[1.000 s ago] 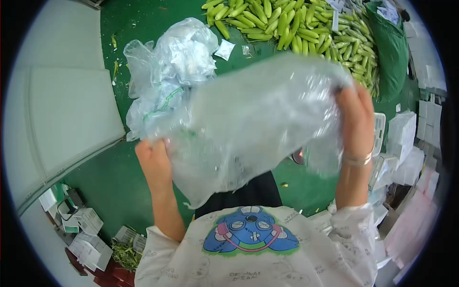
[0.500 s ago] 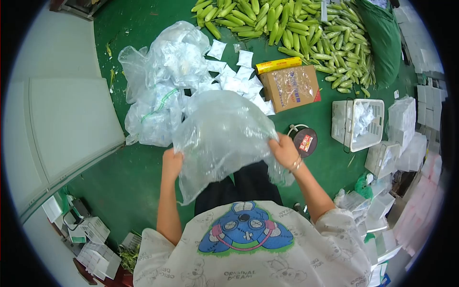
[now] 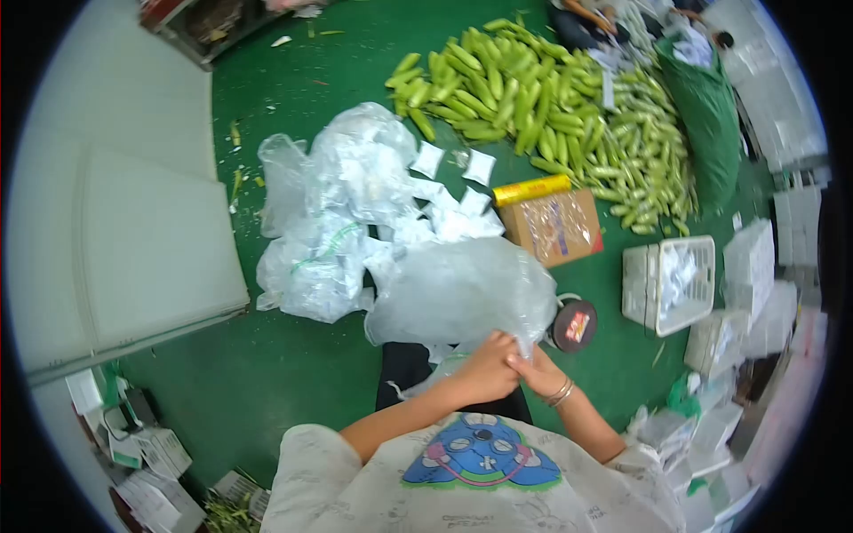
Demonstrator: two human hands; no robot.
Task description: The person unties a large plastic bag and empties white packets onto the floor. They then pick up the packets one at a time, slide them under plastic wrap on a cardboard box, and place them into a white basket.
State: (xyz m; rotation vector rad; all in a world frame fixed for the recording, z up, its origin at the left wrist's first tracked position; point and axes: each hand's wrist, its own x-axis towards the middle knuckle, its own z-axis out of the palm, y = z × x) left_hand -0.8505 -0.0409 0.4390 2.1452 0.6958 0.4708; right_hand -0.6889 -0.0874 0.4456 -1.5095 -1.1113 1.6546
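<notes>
On the green floor [image 3: 302,382], ahead of the right hand [image 3: 540,373], sit a taped cardboard box [image 3: 558,229] and, farther off, a heap of corn ears in husk [image 3: 533,107]. White packets [image 3: 444,220] and bulging clear plastic bags [image 3: 322,271] lie ahead-left of the left hand [image 3: 490,367]; a white plastic crate [image 3: 641,289] stands ahead-right of the right.

Left hand [image 3: 487,366]: brought across, closed fist-like, no longer well apart from its partner
Right hand [image 3: 537,371]: now touching the left
Clear plastic bag [image 3: 462,289]: earlier spread between both hands, now gathered at them and puffed out just beyond
Another person [image 3: 582,27]: newly in view, far beyond the hands
</notes>
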